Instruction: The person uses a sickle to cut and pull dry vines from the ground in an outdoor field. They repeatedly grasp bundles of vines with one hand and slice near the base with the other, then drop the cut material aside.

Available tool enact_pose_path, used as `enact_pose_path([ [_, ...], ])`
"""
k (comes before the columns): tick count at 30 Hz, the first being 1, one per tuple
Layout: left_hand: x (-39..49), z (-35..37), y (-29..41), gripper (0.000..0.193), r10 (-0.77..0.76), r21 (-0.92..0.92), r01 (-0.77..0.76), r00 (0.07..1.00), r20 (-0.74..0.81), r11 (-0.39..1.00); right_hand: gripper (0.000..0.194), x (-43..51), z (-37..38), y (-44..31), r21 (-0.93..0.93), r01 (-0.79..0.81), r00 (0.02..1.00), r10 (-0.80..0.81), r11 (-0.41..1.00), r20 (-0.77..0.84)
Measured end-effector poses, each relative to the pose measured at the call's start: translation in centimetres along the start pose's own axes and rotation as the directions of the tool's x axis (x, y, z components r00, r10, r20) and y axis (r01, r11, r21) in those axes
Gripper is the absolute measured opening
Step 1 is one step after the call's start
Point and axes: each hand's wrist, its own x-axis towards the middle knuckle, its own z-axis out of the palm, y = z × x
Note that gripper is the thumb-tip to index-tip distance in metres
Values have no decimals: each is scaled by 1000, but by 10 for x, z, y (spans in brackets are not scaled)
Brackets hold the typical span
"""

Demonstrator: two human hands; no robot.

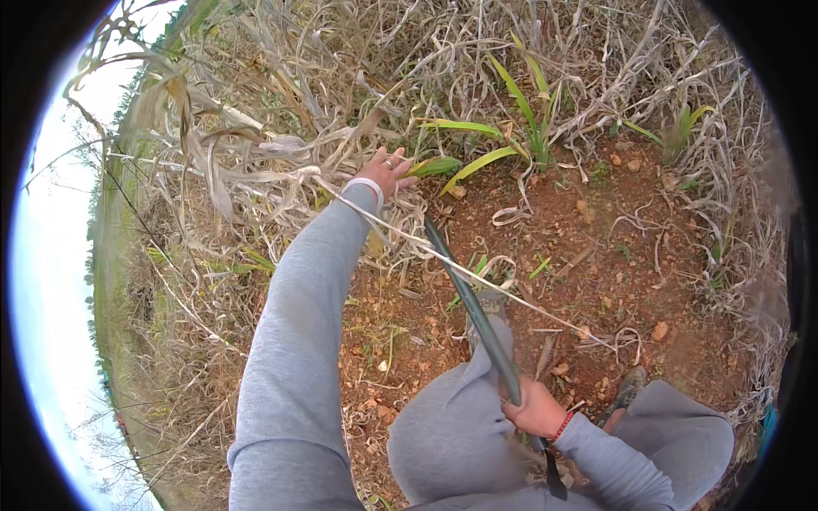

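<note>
My right hand (540, 407), with a red beaded bracelet at its wrist, grips a dark green pole (476, 306). The pole slants up and left from my lap, and its far end goes out of sight among dry leaves. A black strap-like piece (555, 476) hangs at its near end. Stretched forward, my left hand (386, 172) wears a ring and a white wristband (369, 187). Its fingers are apart against dry, pale leaves (332, 150), beside a broad green leaf (434, 167). A thin dry stalk (473, 271) crosses over the pole.
Reddish stony soil (575, 236) lies before me, between my bent knees (447, 434) and a strappy green plant (537, 137). Dense dried stalks (645, 57) stand beyond and to both sides. Thin bare twigs (160, 249) stick out on the left.
</note>
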Motion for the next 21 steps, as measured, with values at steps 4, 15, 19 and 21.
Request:
enact_pose_path([
  [4,24,-48,-15,59,156,152,-176,979,132,973,31,8,6,9,-14,8,999,-9,1000,-33],
  [15,38,18,6,50,-48,-146,151,836,546,978,14,8,13,24,43,-22,999,24,999,-42],
  [19,-26,59,30,48,-99,-304,284,857,505,909,20,2,2,7,134,-51,999,52,990,-7],
  [21,-40,70,43,57,-155,-294,286,904,399,912,17,-1,-5,0,204,-34,999,41,978,-29],
])
